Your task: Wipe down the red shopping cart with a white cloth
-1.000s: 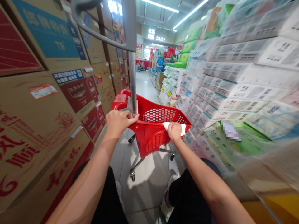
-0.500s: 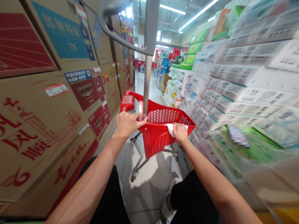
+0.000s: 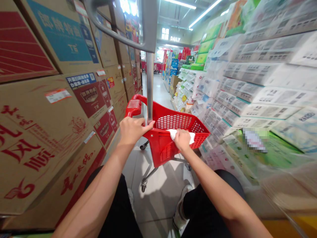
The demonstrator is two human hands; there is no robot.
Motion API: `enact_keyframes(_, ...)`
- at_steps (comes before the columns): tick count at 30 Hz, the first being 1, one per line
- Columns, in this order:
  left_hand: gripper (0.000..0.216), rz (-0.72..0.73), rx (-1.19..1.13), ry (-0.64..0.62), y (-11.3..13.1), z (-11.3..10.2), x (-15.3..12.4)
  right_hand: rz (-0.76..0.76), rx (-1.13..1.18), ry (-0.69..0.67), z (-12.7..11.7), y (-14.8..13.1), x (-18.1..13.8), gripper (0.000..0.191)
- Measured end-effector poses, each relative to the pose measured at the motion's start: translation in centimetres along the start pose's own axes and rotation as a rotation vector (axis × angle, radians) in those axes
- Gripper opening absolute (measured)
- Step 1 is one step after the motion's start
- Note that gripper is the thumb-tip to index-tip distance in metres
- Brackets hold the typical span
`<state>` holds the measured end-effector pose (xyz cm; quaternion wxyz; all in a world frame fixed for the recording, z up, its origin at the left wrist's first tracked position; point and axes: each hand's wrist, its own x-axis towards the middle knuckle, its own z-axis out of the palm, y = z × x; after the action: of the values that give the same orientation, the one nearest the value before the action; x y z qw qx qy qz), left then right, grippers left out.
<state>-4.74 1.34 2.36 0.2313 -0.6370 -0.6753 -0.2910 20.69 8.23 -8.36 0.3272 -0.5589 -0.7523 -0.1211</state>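
A red plastic shopping cart basket [image 3: 163,145] with perforated sides stands on a wheeled metal frame in front of me. My left hand [image 3: 132,129] is closed on the basket's near left corner, its thumb lying along the rim beside the metal post [image 3: 150,86]. Pinched in my right hand [image 3: 182,138] is a white cloth [image 3: 192,137], pressed on the basket's near rim; whether it is fabric or paper I cannot tell. Above, the post carries a grey handle frame [image 3: 119,38]. A red handle part [image 3: 133,106] rises at the basket's left end.
Stacked cardboard cartons [image 3: 37,132] wall the left side close by. On the right are tall piles of wrapped white tissue packs [image 3: 260,96] and a green pack [image 3: 279,145]. The tiled aisle floor [image 3: 159,91] runs ahead between them.
My right hand has slid left along the rim with the white cloth. The cart and my left hand sit slightly further left in view.
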Motion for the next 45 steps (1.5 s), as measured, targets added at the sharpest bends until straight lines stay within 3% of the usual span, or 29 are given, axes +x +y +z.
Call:
enact_keyframes(3,0.064,0.002,-0.023,0.015,1.8,0.5,-0.3,-0.03,0.159,0.056,0.0,-7.1,1.1,0.039)
enact_keyframes(6,0.062,0.044,-0.034,0.004,2.1,0.6,-0.3,-0.104,0.201,0.051,-0.5,-8.5,1.5,0.04)
enact_keyframes(9,0.061,0.104,-0.038,-0.01,1.1,0.1,-0.3,-0.18,0.145,0.005,-0.4,-5.0,1.3,0.037)
enact_keyframes(14,0.061,0.101,-0.008,-0.004,-2.6,-0.6,0.0,-0.157,-0.069,-0.041,0.2,4.0,0.0,0.036)
enact_keyframes(19,0.054,0.097,-0.026,-0.09,-7.1,-0.6,1.3,-0.181,-0.203,-0.113,-1.6,12.5,-2.1,0.036)
enact_keyframes(23,0.049,0.032,-0.048,-0.118,-9.8,-0.2,2.4,-0.182,-0.208,-0.144,-2.8,14.9,-4.0,0.039)
enact_keyframes(26,0.048,0.008,-0.034,-0.105,-10.5,-0.1,2.4,-0.048,-0.218,-0.052,-2.3,13.1,-4.7,0.038)
enact_keyframes(28,0.049,0.001,-0.027,-0.089,-10.0,-0.3,1.9,0.0,-0.202,-0.017,-1.6,10.1,-4.4,0.037)
enact_keyframes(30,0.05,-0.004,-0.032,-0.069,-8.8,-0.7,1.3,-0.043,-0.14,-0.025,-0.9,5.7,-3.4,0.034)
enact_keyframes(35,0.053,0.005,-0.037,-0.02,-4.8,-1.2,0.0,-0.154,0.103,0.038,-0.2,-8.6,-0.1,0.033)
enact_keyframes(38,0.056,-0.003,-0.037,-0.013,-3.7,-1.0,-0.1,-0.158,0.17,0.078,-0.4,-12.8,0.6,0.036)
enact_keyframes(41,0.056,0.017,-0.043,-0.011,-4.0,-0.8,0.1,-0.246,0.159,0.023,-0.6,-10.1,0.0,0.035)
enact_keyframes(45,0.054,0.054,-0.041,0.014,-5.3,-0.7,0.2,-0.254,-0.008,-0.021,-0.8,0.5,-2.0,0.033)
